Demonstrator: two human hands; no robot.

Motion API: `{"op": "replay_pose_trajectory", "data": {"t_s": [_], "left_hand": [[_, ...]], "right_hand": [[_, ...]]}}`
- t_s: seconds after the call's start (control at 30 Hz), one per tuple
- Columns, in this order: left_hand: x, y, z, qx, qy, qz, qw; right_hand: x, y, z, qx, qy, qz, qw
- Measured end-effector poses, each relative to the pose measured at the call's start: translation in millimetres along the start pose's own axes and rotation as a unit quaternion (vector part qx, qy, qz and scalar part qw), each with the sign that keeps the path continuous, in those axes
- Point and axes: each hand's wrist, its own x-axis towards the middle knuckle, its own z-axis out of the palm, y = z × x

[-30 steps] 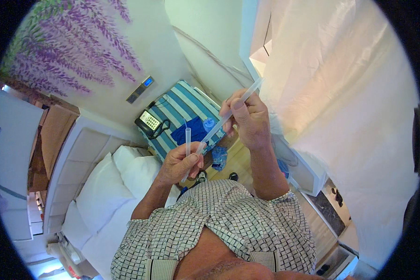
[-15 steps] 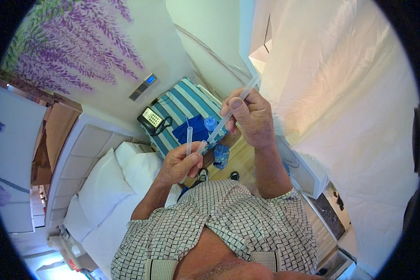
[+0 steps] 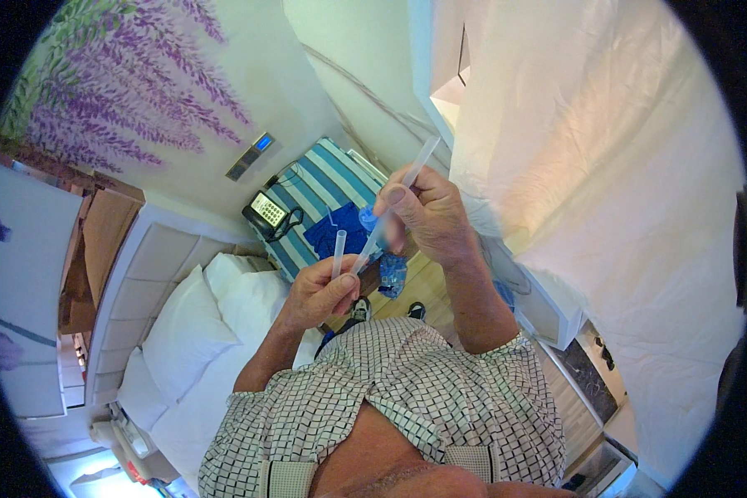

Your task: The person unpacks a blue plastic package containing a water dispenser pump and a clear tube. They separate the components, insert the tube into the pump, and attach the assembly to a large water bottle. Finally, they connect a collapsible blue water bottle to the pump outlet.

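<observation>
Left hand: the fingers of the left hand (image 3: 322, 292) are curled closed, the thumb laid across; a short translucent tube (image 3: 339, 249) is gripped there, standing nearly upright.
Right hand: a longer tilted tube (image 3: 423, 156) is pinched between thumb and fingers of the right hand (image 3: 415, 207); some lower fingers are blurred.
Tubes: the tilted one is slanted down from the right hand to the left, its low end met at the left fingers, just beside the short one; whether a joint is made there cannot be told.
Striped surface: beyond the hands, a telephone (image 3: 267, 211) and a blue cloth-like item (image 3: 325, 239) are carried on the blue-and-white surface (image 3: 328, 162).
Bedside: white pillows (image 3: 189, 336) are seen at left.
Right side: a pale curtain (image 3: 622, 216) is hung.
</observation>
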Motion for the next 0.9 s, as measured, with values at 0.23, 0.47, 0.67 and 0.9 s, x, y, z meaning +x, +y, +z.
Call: {"op": "replay_pose_trajectory", "data": {"t_s": [0.23,0.47,0.67,0.9], "left_hand": [[-1,-5,0,-0.010,0.027,-0.007,1.000],[4,-2,5,0.073,0.070,0.025,0.995],[3,-2,-7,-0.129,-0.009,-0.050,0.990],[6,5,-8,-0.051,0.003,-0.039,0.998]], "right_hand": [[-1,8,0,0.013,0.014,0.043,0.999],[-2,17,-4,-0.074,-0.030,0.138,0.987],[-1,18,-5,-0.069,-0.110,0.149,0.980],[-6,28,-2,-0.075,-0.067,0.151,0.983]]}}
